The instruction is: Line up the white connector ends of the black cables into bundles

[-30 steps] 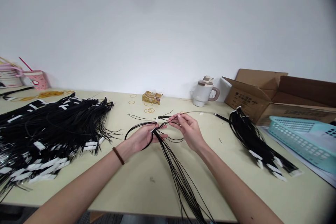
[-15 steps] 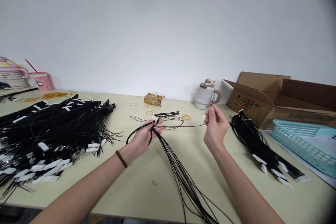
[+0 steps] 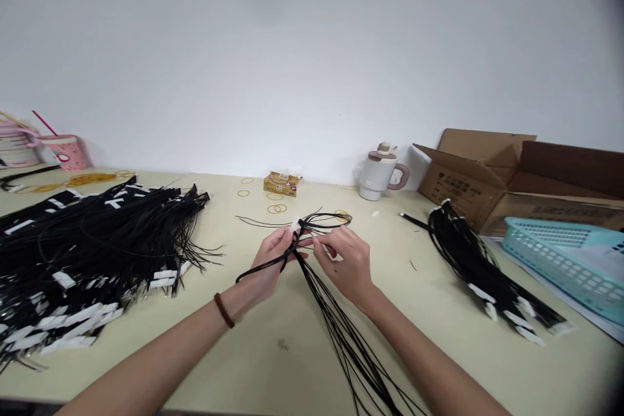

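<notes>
Nearer the person than the mug [image 3: 373,175] and left of it, the left hand's [image 3: 270,251] fingers grip the cable bundle [image 3: 327,307], seemingly to keep its strands together; the right hand's [image 3: 348,261] fingers curl beside it, their grasp unclear.

Left hand [image 3: 270,259] holding black cable bundle [image 3: 327,302] near white tab [image 3: 295,225]; bundle trailing toward viewer over counter [image 3: 234,357]. Right hand [image 3: 348,261] just beside, fingers at bundle; possibly pinching single strand, detail too small to confirm. Large cable pile [image 3: 107,234] at left. Smaller pile [image 3: 465,260] at right, near open carton [image 3: 461,192], blue basket [image 3: 560,266]. Mug [image 3: 374,177] near wall [image 3: 312,78].
</notes>
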`<state>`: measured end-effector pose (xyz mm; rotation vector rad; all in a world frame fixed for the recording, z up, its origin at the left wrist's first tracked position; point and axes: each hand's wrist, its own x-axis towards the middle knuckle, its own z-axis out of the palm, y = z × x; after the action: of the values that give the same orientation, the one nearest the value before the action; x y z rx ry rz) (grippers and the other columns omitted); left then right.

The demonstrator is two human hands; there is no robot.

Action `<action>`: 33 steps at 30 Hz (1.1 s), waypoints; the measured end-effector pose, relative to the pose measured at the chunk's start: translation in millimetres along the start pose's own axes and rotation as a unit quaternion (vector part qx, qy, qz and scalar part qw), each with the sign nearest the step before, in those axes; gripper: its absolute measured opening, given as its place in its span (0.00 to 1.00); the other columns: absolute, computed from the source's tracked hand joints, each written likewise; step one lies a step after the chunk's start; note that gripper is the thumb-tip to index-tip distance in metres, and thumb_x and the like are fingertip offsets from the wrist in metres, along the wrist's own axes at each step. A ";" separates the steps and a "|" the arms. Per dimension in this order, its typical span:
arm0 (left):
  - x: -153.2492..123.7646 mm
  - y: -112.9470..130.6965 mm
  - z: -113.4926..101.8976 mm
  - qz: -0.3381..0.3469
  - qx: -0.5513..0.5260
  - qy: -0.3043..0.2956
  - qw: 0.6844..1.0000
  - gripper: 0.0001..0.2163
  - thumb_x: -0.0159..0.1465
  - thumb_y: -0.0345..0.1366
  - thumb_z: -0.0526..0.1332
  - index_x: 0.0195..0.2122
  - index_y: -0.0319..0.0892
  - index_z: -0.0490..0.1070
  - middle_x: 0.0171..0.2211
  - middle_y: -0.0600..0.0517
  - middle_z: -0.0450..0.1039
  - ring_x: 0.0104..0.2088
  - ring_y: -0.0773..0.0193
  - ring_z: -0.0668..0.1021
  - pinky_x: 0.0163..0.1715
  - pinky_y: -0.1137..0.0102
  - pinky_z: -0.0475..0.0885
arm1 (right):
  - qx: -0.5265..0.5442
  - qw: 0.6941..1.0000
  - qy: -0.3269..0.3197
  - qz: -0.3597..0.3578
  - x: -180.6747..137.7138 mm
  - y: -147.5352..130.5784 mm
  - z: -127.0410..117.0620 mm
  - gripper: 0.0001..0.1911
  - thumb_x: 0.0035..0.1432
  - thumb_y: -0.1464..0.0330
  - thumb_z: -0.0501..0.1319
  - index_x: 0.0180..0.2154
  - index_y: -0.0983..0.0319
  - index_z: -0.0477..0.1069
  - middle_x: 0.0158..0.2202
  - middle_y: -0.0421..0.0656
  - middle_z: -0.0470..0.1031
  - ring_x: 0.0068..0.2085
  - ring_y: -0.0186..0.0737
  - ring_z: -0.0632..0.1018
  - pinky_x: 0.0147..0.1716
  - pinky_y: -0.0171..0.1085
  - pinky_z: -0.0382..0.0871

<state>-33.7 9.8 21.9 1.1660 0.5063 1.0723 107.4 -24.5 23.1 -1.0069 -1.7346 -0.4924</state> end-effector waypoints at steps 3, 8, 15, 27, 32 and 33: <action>-0.3 -2.1 -1.0 0.001 0.004 -0.006 1.000 0.13 0.57 0.44 0.57 0.34 0.39 0.69 0.39 0.47 0.73 0.41 0.60 0.74 0.36 0.69 0.70 | -0.007 1.000 -0.001 -0.007 0.2 -1.2 -1.1 0.09 0.55 0.72 0.55 0.24 0.61 0.68 0.17 0.36 0.59 0.22 0.32 0.59 0.24 0.33 0.53; 0.1 -2.2 -0.4 -0.004 -0.004 0.006 1.000 0.12 0.56 0.44 0.59 0.31 0.39 0.68 0.38 0.48 0.73 0.39 0.61 0.75 0.36 0.69 0.70 | -0.014 1.000 -0.011 -0.009 -0.1 -2.0 -1.2 0.09 0.56 0.72 0.54 0.25 0.60 0.68 0.17 0.37 0.59 0.22 0.33 0.59 0.23 0.34 0.53; -0.6 1.7 2.5 -0.009 0.005 0.000 1.000 0.11 0.56 0.42 0.59 0.28 0.38 0.67 0.38 0.48 0.72 0.39 0.60 0.74 0.34 0.70 0.70 | -0.010 1.000 -0.014 -0.005 -1.1 -2.1 -0.6 0.09 0.56 0.72 0.54 0.26 0.59 0.69 0.17 0.37 0.59 0.22 0.33 0.59 0.24 0.34 0.53; 1.2 -5.3 -1.6 0.012 0.037 0.008 0.999 0.12 0.55 0.44 0.59 0.26 0.40 0.64 0.32 0.50 0.72 0.40 0.59 0.74 0.36 0.69 0.70 | 0.012 0.997 -0.072 0.024 -0.4 -2.2 -2.5 0.11 0.59 0.72 0.50 0.27 0.61 0.67 0.20 0.39 0.63 0.25 0.34 0.61 0.27 0.35 0.55; 2.5 -5.2 -2.8 0.025 0.055 0.005 0.998 0.12 0.57 0.44 0.57 0.25 0.40 0.63 0.28 0.52 0.69 0.39 0.60 0.74 0.33 0.70 0.69 | 0.016 0.996 -0.080 0.029 0.5 -3.1 -3.4 0.12 0.60 0.71 0.49 0.27 0.61 0.67 0.21 0.39 0.62 0.25 0.34 0.61 0.27 0.35 0.55; 2.8 -5.4 -3.3 0.028 0.061 0.004 0.998 0.12 0.57 0.44 0.57 0.25 0.40 0.63 0.28 0.52 0.68 0.38 0.61 0.74 0.32 0.70 0.69 | 0.013 0.996 -0.081 0.028 0.4 -3.2 -3.4 0.12 0.60 0.71 0.48 0.27 0.61 0.66 0.21 0.39 0.62 0.25 0.35 0.61 0.27 0.35 0.55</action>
<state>-32.9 13.7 16.4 1.2907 0.5545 1.1056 106.7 -28.6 25.2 -1.0989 -1.8446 -0.3604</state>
